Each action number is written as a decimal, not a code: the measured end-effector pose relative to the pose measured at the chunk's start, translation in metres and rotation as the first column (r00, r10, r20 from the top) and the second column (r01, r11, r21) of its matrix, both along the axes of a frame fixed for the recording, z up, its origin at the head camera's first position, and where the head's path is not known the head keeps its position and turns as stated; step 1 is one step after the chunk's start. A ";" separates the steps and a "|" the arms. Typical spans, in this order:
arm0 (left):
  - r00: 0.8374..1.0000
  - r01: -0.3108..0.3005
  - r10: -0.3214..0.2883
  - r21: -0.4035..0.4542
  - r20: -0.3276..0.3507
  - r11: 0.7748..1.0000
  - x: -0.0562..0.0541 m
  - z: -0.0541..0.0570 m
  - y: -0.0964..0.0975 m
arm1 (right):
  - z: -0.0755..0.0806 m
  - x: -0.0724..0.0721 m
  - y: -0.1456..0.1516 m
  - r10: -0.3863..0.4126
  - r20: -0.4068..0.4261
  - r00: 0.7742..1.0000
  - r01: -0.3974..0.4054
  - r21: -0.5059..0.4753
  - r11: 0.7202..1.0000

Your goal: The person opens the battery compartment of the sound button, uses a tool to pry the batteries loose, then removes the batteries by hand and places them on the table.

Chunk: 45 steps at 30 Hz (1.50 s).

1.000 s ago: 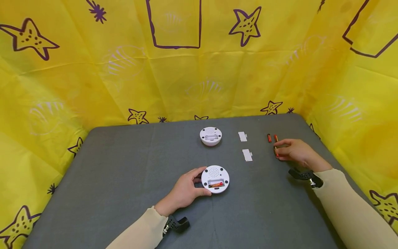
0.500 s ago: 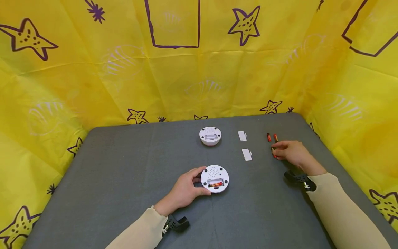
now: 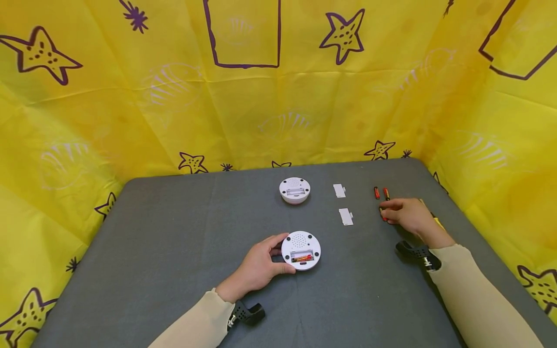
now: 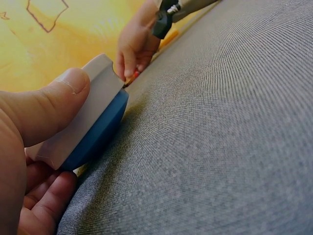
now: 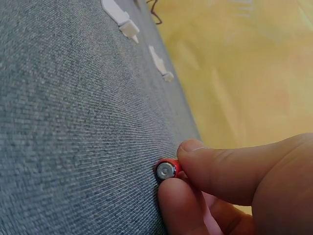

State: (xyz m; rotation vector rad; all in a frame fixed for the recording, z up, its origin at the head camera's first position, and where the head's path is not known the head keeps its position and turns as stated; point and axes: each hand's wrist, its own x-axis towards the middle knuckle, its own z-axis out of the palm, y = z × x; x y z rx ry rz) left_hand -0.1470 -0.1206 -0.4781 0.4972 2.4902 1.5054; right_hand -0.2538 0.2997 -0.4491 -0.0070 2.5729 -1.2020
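My left hand (image 3: pixel 256 266) holds a round white device (image 3: pixel 300 239) by its left edge, thumb in front and fingers behind. Its battery compartment faces up, with one red battery (image 3: pixel 302 258) lying in it. In the left wrist view the device's side shows a white upper part (image 4: pixel 93 93) over a blue lower part (image 4: pixel 100 129). At the right, my right hand (image 3: pixel 411 215) pinches another battery (image 5: pixel 166 169) between thumb and finger, low at the table. Two more red batteries, one left (image 3: pixel 376 193) and one right (image 3: pixel 386 194), lie just beyond that hand.
A second round device (image 3: pixel 295 190) lies farther back, its compartment uncovered and without batteries. Two white covers, a far one (image 3: pixel 339 190) and a near one (image 3: pixel 346 216), lie right of the devices. Something yellow (image 3: pixel 438 223) shows beside my right wrist. Yellow cloth (image 3: pixel 243 111) surrounds the grey table (image 3: pixel 174 232).
My right hand has shifted slightly left and toward me, with the battery at its fingertips. Something yellow now shows behind that wrist. My left hand and the device have stayed in place.
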 end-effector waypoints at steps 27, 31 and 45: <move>1.000 -0.001 0.001 0.006 0.006 1.000 0.001 0.001 0.000 | 0.011 0.036 -0.070 0.304 -0.010 0.953 -0.064 -0.984 0.169; 1.000 -0.002 0.002 0.006 0.006 1.000 0.001 0.002 0.000 | 0.007 0.051 -0.100 0.326 -0.060 0.943 -0.173 -0.927 0.331; 1.000 0.008 -0.008 0.007 0.005 1.000 0.001 0.001 0.000 | 0.002 0.077 -0.146 0.331 -0.197 0.923 -0.384 -0.525 0.759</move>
